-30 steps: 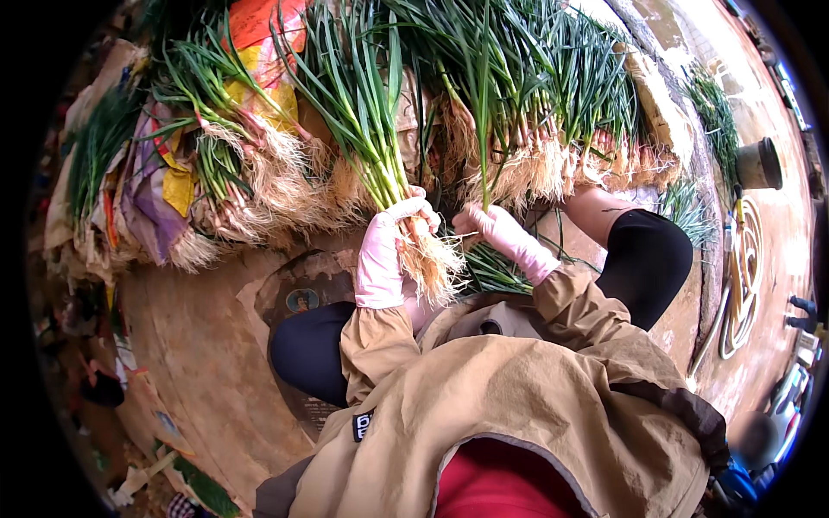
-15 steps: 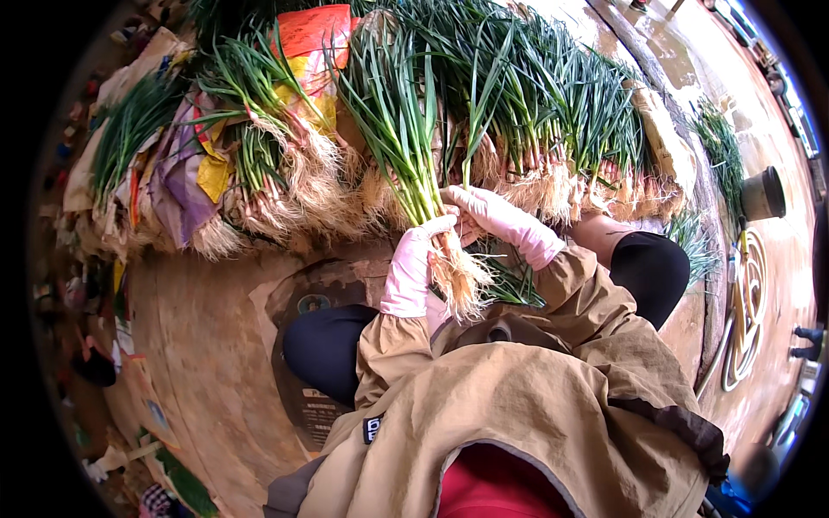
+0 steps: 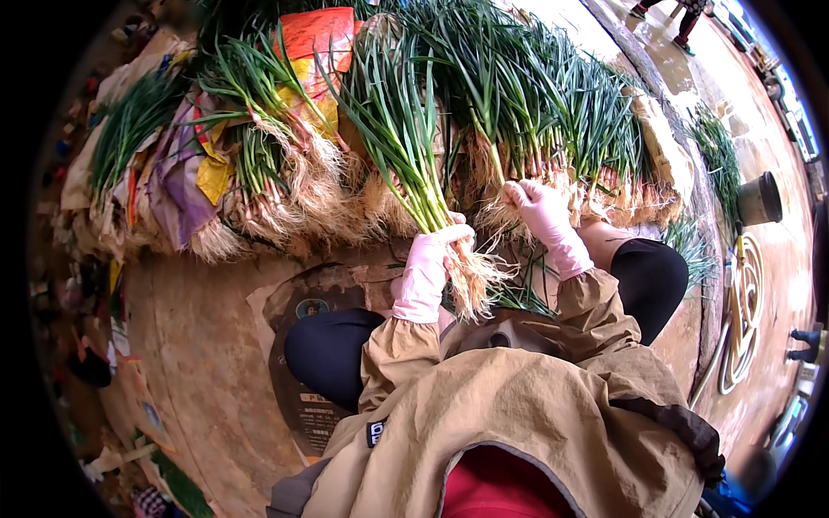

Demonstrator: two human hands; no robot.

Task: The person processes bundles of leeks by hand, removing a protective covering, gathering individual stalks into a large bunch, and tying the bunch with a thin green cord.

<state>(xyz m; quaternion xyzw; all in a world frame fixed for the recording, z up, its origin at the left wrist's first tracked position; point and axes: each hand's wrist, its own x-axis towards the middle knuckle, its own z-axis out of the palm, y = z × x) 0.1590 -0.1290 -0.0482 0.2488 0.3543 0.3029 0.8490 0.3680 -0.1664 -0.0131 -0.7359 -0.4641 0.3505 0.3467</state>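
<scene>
The fingers of the pink-gloved left hand are closed around a bunch of green stalks, leaves fanning upward and pale roots hanging below, above the lap. To its right, the gloved right hand pinches a single stalk near its lower end, just in front of a long heap of rooted plants; a dark bucket stands farther right.

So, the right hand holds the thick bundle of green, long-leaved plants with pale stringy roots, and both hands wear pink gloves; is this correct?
Not quite: the head view shows the left hand holding that thick bundle. The pink gloves are as you say.
</scene>
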